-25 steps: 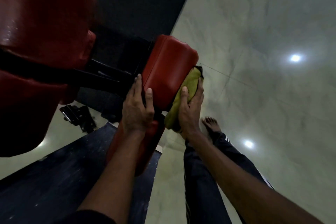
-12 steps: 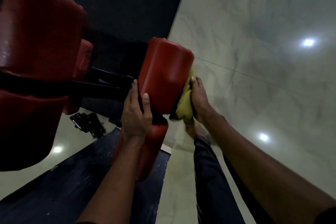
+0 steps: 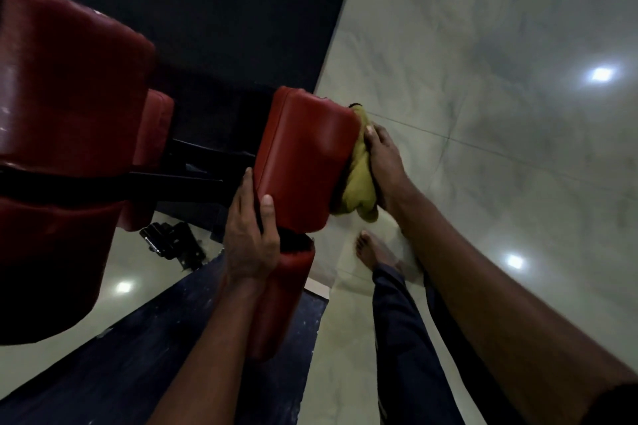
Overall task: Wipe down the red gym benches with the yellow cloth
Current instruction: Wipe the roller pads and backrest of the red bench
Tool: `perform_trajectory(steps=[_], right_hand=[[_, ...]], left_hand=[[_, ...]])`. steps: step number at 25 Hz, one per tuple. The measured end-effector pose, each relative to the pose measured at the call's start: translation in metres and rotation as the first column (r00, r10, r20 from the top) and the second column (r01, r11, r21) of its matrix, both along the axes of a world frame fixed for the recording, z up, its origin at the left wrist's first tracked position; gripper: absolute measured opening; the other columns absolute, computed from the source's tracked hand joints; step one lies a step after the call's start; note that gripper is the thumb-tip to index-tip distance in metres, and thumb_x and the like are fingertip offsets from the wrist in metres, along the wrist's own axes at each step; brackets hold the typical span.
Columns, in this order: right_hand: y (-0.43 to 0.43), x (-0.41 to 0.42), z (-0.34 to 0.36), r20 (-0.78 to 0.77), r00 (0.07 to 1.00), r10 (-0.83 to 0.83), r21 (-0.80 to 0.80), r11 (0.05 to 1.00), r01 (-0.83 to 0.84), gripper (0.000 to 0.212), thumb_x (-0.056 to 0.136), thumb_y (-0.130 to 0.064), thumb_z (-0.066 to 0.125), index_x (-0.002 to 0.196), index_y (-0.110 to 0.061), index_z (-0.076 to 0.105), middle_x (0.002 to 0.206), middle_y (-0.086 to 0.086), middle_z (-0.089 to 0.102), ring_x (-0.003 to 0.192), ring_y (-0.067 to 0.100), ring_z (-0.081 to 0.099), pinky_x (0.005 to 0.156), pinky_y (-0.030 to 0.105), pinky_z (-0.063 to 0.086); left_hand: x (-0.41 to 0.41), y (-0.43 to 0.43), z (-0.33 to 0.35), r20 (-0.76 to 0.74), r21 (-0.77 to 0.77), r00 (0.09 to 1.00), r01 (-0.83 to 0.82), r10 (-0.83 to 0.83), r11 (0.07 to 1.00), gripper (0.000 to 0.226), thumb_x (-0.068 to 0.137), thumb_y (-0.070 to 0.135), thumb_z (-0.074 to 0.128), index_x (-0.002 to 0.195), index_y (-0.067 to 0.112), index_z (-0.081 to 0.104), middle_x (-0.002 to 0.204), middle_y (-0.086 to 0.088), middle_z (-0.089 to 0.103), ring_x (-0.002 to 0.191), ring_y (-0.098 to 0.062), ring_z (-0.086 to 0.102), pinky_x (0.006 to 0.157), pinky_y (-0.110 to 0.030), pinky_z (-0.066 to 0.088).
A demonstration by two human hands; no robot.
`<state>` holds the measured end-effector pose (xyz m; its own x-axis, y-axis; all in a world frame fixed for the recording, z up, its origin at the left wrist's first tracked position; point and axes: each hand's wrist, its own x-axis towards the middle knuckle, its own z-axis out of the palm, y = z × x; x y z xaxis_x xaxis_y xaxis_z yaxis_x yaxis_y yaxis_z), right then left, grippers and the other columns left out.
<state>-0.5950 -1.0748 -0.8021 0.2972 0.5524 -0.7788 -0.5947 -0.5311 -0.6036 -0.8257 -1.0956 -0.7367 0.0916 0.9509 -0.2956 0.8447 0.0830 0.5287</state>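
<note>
Mid-wipe on the small pad (image 3: 303, 162), working its right side. My left hand (image 3: 250, 238) clamps the near edge, thumb on the front, steadying it. My right hand (image 3: 385, 166) presses the cloth (image 3: 359, 183) against the pad's right side; the fingers are mostly hidden, so I can't tell if they curl. Next is likely a drag along that side with firm pressure. Pad: glossy red vinyl, rounded corners. Cloth: yellow, soft, bunched.

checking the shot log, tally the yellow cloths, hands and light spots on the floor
yellow cloth: 1
hands: 2, left hand gripping red pad, right hand on cloth
light spots: 3
total: 6
</note>
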Motion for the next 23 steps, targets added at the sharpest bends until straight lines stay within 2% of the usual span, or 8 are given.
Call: perform_trajectory(steps=[3,6,8,11,13,15,19,23], right_hand=[[-0.023,-0.005,0.028,0.195,0.980,-0.051,0.164,0.986,0.019,0.032,0.106,-0.030,0.049,0.137,-0.023,0.057,0.129,0.003,0.064,0.115,0.011,0.064,0.092,0.026,0.055],[-0.020,-0.005,0.053,0.519,0.854,0.040,0.230,0.956,-0.185,0.037,0.105,-0.029,0.053,0.142,-0.025,0.055,0.139,-0.004,0.055,0.123,-0.002,0.053,0.096,0.010,0.044],[-0.007,-0.001,0.067,0.690,0.709,0.145,0.208,0.899,-0.386,0.036,0.103,-0.033,0.054,0.140,-0.031,0.057,0.142,-0.007,0.052,0.123,0.006,0.052,0.099,0.021,0.047],[0.027,0.010,0.074,0.896,0.339,0.286,0.039,0.710,-0.703,0.036,0.102,-0.039,0.052,0.138,-0.037,0.057,0.147,-0.007,0.048,0.120,0.020,0.050,0.096,0.035,0.045],[0.050,0.021,0.078,0.915,0.145,0.376,-0.102,0.563,-0.820,0.038,0.103,-0.045,0.045,0.140,-0.040,0.051,0.145,-0.004,0.047,0.117,0.023,0.050,0.095,0.043,0.046],[0.060,0.028,0.079,0.890,0.078,0.450,-0.175,0.493,-0.852,0.042,0.103,-0.051,0.039,0.144,-0.041,0.043,0.143,-0.001,0.046,0.117,0.024,0.050,0.096,0.047,0.047],[0.040,0.016,0.080,0.881,0.081,0.465,-0.242,0.593,-0.768,0.044,0.105,-0.048,0.039,0.146,-0.034,0.041,0.135,0.006,0.046,0.113,0.025,0.046,0.090,0.044,0.048],[0.071,0.002,0.087,0.885,-0.055,0.462,-0.340,0.561,-0.755,0.037,0.103,-0.039,0.041,0.139,-0.032,0.050,0.132,0.007,0.048,0.112,0.027,0.047,0.089,0.048,0.047]], left_hand=[[-0.001,0.001,0.001,-0.007,-0.016,1.000,-0.002,0.002,1.000,0.064,0.101,0.059,0.019,0.160,0.034,0.016,0.158,-0.009,0.036,0.136,-0.028,0.046,0.103,-0.052,0.047],[0.002,0.000,0.004,-0.039,-0.021,0.999,0.000,-0.001,1.000,0.063,0.101,0.059,0.019,0.160,0.037,0.015,0.158,-0.008,0.036,0.131,-0.030,0.050,0.099,-0.050,0.050],[0.003,0.000,0.006,-0.061,-0.018,0.998,-0.012,0.011,1.000,0.064,0.101,0.058,0.019,0.160,0.035,0.016,0.158,-0.007,0.036,0.130,-0.029,0.051,0.097,-0.044,0.048],[0.004,0.000,0.007,-0.065,-0.029,0.998,-0.023,0.021,0.999,0.064,0.101,0.057,0.020,0.160,0.033,0.017,0.159,-0.006,0.035,0.133,-0.026,0.047,0.098,-0.040,0.045],[0.003,0.000,0.008,-0.044,-0.022,0.999,-0.015,0.014,1.000,0.063,0.102,0.057,0.022,0.160,0.033,0.017,0.160,-0.004,0.034,0.136,-0.024,0.045,0.101,-0.041,0.044],[0.002,0.001,0.009,-0.045,-0.024,0.999,-0.017,0.016,1.000,0.062,0.103,0.055,0.023,0.160,0.034,0.016,0.160,-0.004,0.033,0.139,-0.024,0.043,0.104,-0.043,0.044],[0.003,0.004,0.011,-0.071,-0.050,0.997,-0.022,0.018,0.999,0.063,0.101,0.058,0.020,0.160,0.036,0.013,0.160,-0.005,0.033,0.140,-0.023,0.040,0.106,-0.045,0.044],[0.003,0.004,0.008,-0.050,-0.052,0.999,-0.018,0.016,0.998,0.066,0.101,0.059,0.021,0.161,0.031,0.015,0.158,-0.008,0.036,0.140,-0.025,0.040,0.106,-0.045,0.044]])
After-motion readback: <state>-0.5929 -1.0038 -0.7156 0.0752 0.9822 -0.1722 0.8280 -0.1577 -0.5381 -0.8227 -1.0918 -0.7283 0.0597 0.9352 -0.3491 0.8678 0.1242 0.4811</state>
